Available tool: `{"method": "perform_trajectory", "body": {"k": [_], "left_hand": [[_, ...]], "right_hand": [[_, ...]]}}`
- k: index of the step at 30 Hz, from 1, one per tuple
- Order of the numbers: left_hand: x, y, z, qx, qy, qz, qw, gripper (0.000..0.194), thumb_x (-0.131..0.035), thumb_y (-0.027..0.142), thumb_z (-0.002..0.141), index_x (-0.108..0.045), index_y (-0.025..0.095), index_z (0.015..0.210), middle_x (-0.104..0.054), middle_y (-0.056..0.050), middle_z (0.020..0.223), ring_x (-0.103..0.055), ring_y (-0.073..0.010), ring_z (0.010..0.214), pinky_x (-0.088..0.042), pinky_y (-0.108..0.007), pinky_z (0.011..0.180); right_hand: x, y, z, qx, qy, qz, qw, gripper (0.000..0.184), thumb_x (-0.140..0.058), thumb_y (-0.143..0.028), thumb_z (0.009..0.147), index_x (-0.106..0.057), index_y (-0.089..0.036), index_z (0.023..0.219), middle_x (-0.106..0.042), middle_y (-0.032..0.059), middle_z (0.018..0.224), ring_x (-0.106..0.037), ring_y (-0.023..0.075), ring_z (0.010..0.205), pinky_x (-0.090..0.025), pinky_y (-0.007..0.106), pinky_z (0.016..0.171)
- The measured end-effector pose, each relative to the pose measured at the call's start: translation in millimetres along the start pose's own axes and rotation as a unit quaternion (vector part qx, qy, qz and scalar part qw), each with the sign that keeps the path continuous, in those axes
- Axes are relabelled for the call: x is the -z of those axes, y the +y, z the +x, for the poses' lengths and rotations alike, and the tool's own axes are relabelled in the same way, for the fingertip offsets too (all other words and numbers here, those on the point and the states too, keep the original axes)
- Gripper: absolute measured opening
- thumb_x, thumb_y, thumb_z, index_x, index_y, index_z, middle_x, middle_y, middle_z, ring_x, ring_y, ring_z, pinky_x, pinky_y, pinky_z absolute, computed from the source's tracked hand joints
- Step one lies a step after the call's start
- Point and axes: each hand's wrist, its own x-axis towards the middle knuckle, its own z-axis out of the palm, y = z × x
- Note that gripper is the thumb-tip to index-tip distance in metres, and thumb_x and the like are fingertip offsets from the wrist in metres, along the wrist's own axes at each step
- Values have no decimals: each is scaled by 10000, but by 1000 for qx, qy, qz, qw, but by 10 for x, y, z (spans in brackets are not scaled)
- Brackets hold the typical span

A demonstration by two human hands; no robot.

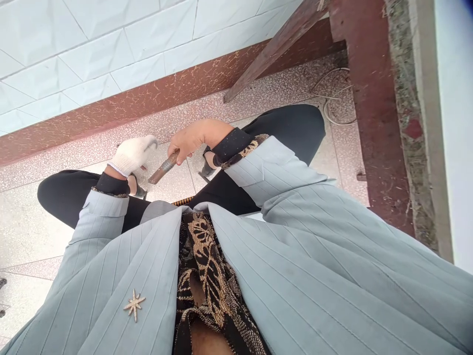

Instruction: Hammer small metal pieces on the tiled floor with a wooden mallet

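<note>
My right hand [194, 138] is bare and closed around a tool with a brown wooden handle [163, 170]. A band like wound wire circles the handle close to my fingers. Its butt end points down and left, and the rest of the tool is hidden, so its kind does not show. To the left, my left hand [130, 154] wears a white knitted glove with a greyish fingertip. Its fingers look curled in, and whatever they may hold is out of sight. A small gap separates the glove from the handle. Both hands are between my spread knees, above the floor.
A white tiled wall [111, 44] with a red-brown skirting [121, 106] runs ahead. A wooden plank [275, 49] leans at the upper right. Beside it stands a dark red wooden frame [377, 113], with a pale cable [328, 111] on the speckled floor [22, 212].
</note>
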Motion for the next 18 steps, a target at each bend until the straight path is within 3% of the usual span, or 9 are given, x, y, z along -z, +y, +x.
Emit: {"method": "perform_trajectory", "body": {"k": [1,2,4,6,7,9,10,14,18], "left_hand": [[0,-8,-2,4,3,-7,1000,371,-409,387,1117,-746,245,1179,-794,-75,1065,-769,-258,948,-524,-336,823],[3,-4,-6,8,3,-14,1000,364,-417,374,1117,-748,234,1176,-790,-82,1065,-767,-262,957,-530,-343,846],[9,34,-18,14,1,-24,1000,373,-401,338,1127,-744,211,1198,-782,-92,1053,-765,-258,945,-542,-362,877],[4,94,-26,13,-11,-33,999,383,-384,315,1133,-738,208,1227,-785,-81,1033,-765,-232,885,-551,-351,870],[-3,129,-26,9,-17,-35,999,380,-383,300,1128,-738,214,1232,-791,-71,1039,-765,-217,859,-552,-333,858],[-20,202,-24,-7,-27,-30,999,367,-400,267,1109,-742,226,1235,-810,-56,1100,-770,-197,865,-551,-298,845],[-27,238,-24,-16,-34,-21,999,361,-414,256,1100,-743,226,1243,-816,-53,1135,-774,-195,889,-551,-287,846],[-17,342,-41,-31,-59,43,997,368,-428,270,1108,-740,214,1294,-835,-66,1155,-787,-231,1006,-552,-304,873],[2,324,-64,-29,-40,81,996,397,-392,311,1142,-727,225,1338,-829,-79,1200,-786,-264,1078,-545,-330,885]], "right_hand": [[38,-50,-79,16,-40,13,999,56,-778,-127,983,-763,-77,1001,-618,-19,722,-572,96,683,-450,235,771],[78,-92,-163,31,-38,27,998,39,-751,-111,999,-741,-74,993,-604,-20,724,-555,87,670,-438,224,749],[149,-142,-315,107,16,107,988,73,-695,-79,1022,-679,-79,952,-579,-14,732,-536,85,670,-418,214,706],[196,-143,-403,145,175,207,952,124,-626,-132,1079,-615,-111,957,-578,-4,776,-515,89,676,-418,214,686],[210,-128,-415,130,255,236,929,142,-588,-181,1113,-600,-125,983,-596,5,807,-512,93,682,-427,215,683],[223,-86,-382,52,374,246,893,198,-519,-276,1160,-613,-136,1058,-651,25,859,-530,98,708,-443,219,699],[223,-65,-349,2,399,219,890,229,-514,-305,1162,-636,-129,1083,-682,39,874,-563,101,742,-448,220,722],[193,-37,-218,-130,388,47,911,218,-681,-232,1051,-722,-38,1142,-773,163,1079,-690,192,1098,-447,264,914],[123,-76,-128,-194,227,-100,949,211,-722,-145,1017,-767,12,1151,-765,238,1199,-704,317,1230,-491,342,1011]]}}
